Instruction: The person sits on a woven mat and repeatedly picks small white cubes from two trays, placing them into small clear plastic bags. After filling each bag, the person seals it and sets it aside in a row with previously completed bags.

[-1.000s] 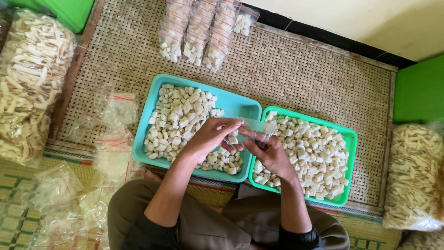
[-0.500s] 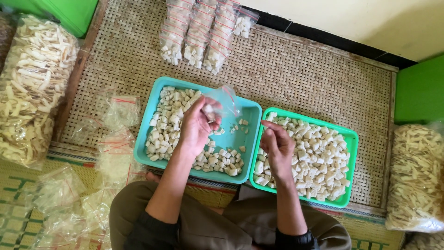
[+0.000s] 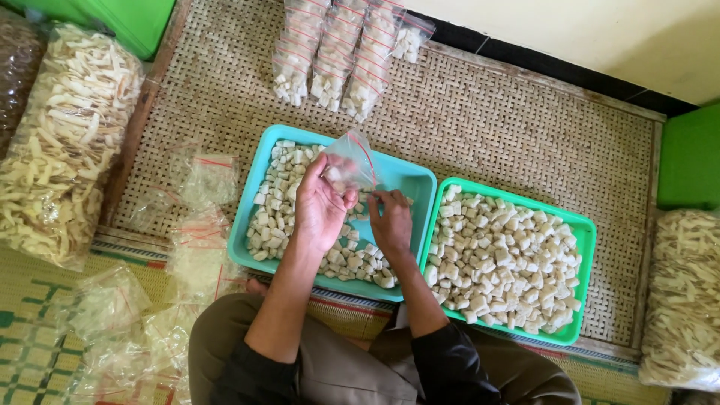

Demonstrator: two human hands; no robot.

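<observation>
Since half a second ago, both of my hands have drawn together over the blue tray, and the right one has left the green tray to come across beside the left.

Taking the blue tray as the landmark: under it lies the woven mat, which carries everything. Far to its left sits a big clear sack of pale chips, and far to its right, past the green tray, another sack of chips. The green tray touches the blue tray's right edge and is full of small pale cubes. Beyond the blue tray's far edge lie four filled bags in a row. Left of it, loose empty plastic bags are scattered.

Inside the blue tray, cubes cover the left side and near edge, while the right part is bare.

My left hand is closed around a small clear bag with a red strip, holding it upright above the tray's middle, a few cubes inside. My right hand hovers just beside it, fingers curled and pinched; I cannot tell whether it holds a cube.
</observation>
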